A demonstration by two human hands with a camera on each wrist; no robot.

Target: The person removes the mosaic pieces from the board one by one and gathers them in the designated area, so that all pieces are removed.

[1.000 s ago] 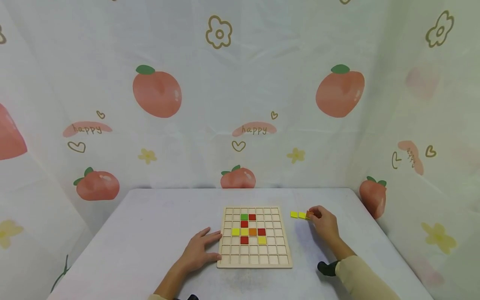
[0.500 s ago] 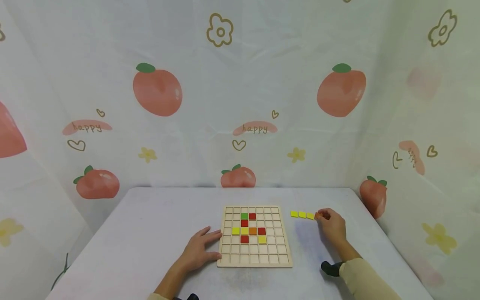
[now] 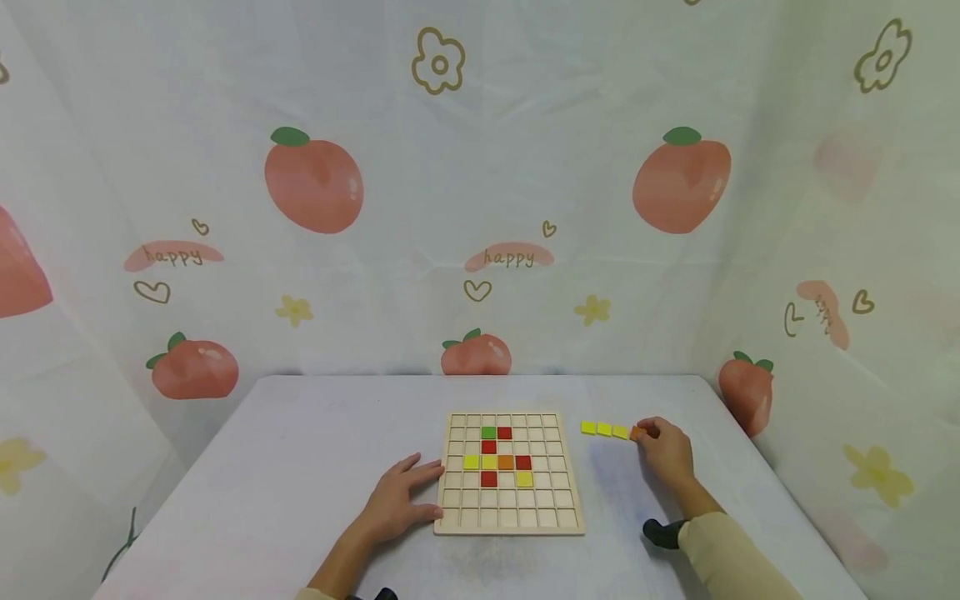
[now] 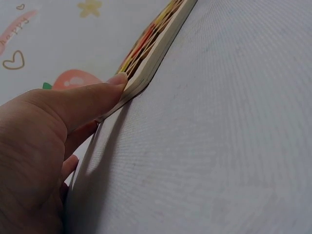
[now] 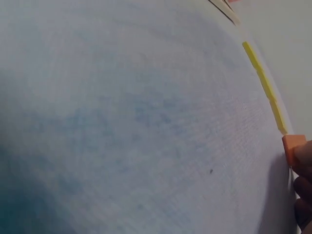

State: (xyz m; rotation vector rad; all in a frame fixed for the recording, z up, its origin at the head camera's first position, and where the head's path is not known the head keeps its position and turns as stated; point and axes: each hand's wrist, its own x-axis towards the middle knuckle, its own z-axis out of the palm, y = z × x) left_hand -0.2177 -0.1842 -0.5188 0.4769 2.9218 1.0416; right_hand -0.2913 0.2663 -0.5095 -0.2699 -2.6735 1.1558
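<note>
You had the orange tile (image 3: 636,433) pinched between the fingertips of your right hand (image 3: 669,457), just beside the right end of a row of three yellow tiles (image 3: 604,430) on the white table (image 3: 337,442); whether it touched the last one could not be told. Your left hand (image 3: 396,502) lay relaxed with its fingers spread, gripping nothing, thumb and a fingertip touching the left edge of the wooden grid board (image 3: 508,518). On that board sat a green tile (image 3: 489,432), four red tiles (image 3: 523,462), three more yellow ones and another orange one. The writing you could read was on the backdrop (image 3: 375,108): "happy" (image 3: 509,257) in thin lettering over a pink smear, straight ahead and again to your left, with blurrier sideways lettering on the right side.
</note>
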